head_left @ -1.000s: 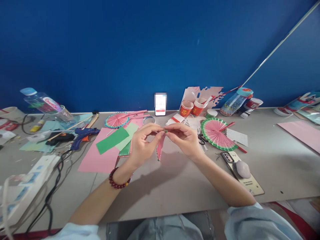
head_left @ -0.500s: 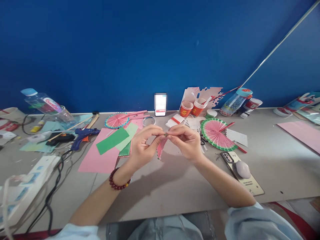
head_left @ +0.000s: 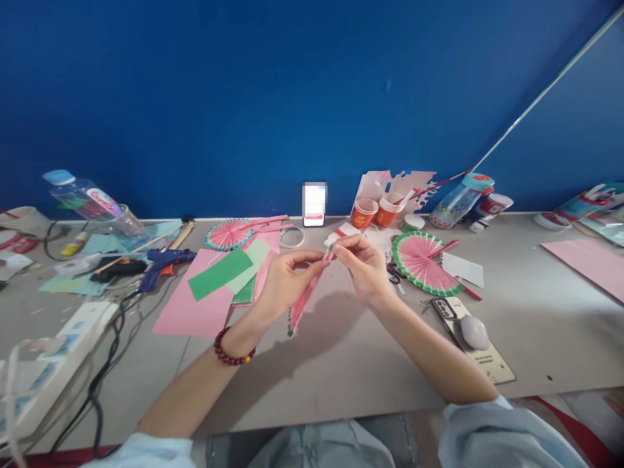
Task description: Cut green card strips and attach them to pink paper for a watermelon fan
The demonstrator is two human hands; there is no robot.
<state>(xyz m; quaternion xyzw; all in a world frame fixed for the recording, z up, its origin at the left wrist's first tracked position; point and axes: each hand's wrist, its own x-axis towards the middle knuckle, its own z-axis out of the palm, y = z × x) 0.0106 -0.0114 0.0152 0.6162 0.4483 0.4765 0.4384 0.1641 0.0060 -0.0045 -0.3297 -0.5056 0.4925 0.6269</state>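
Note:
A folded strip of pleated pink paper [head_left: 306, 298] with green ends slants between my hands, above the middle of the table. My left hand [head_left: 288, 278] pinches it near its upper part, thumb and fingers together. At the upper green tip, my right hand [head_left: 363, 266] grips it between thumb and fingertips. The lower green end hangs down to the left, below my left hand. To the right lies a round pleated watermelon fan [head_left: 427, 263] in pink and green with red sticks.
Left of my hands are pink sheets [head_left: 182, 302], a green paper strip [head_left: 219, 274] and a blue glue gun [head_left: 163, 265]. A phone [head_left: 314, 204] stands against the wall near red paper cups [head_left: 364, 213]. A mouse [head_left: 472, 332] rests on another phone [head_left: 494, 364]; a power strip [head_left: 68, 354] lies left.
The folded paper now shows more of its length, its lower end further down and left. My right hand's fingertips have shifted slightly up and away from my left hand's.

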